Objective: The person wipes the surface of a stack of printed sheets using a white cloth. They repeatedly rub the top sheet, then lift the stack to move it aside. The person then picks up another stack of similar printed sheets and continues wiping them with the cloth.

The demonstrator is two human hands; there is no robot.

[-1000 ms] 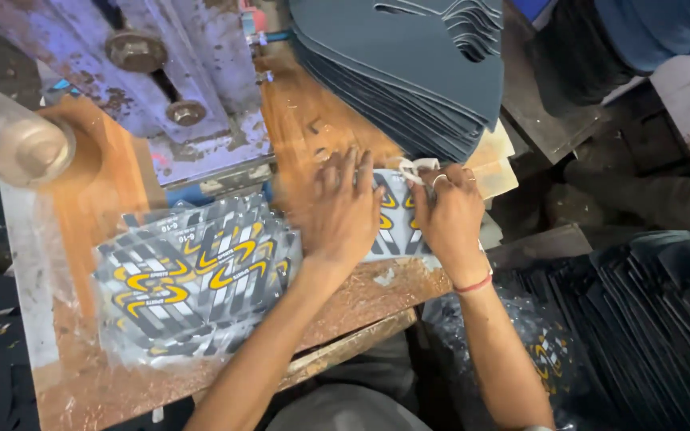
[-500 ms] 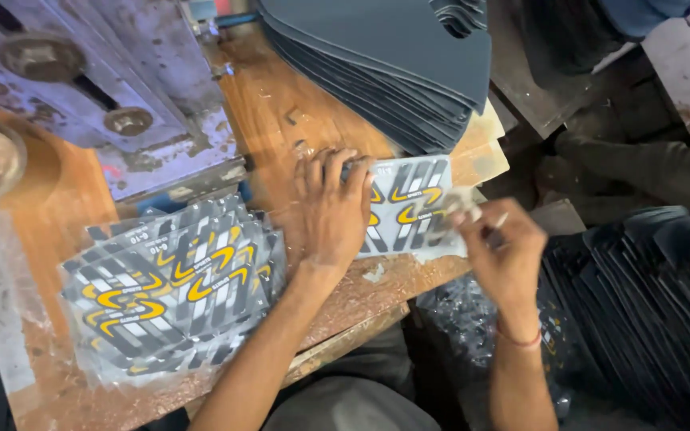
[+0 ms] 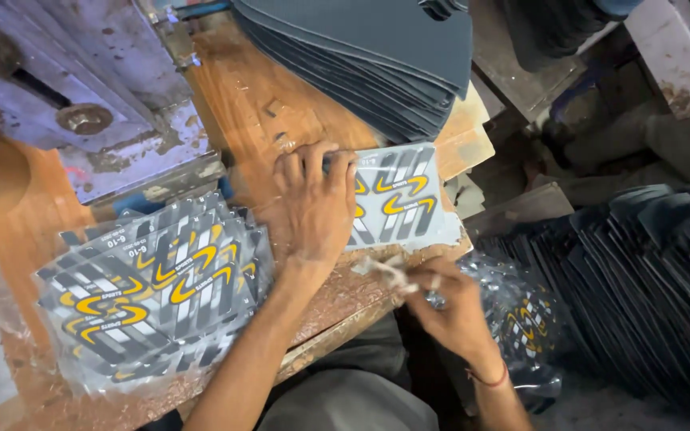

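left hand (image 3: 313,203) flat, fingers spread, on printed sheet (image 3: 397,199) at bench edge (image 3: 345,315) | right hand (image 3: 449,307) pinches thin strip (image 3: 385,270) off edge | dark sheet stack (image 3: 377,64) behind, printed pile (image 3: 153,287) left

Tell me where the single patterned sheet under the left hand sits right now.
In the head view, the patterned sheet lies flat on the wooden bench right of centre, under the left hand, just below the stack of dark sheets and right of the fanned pile of patterned sheets.
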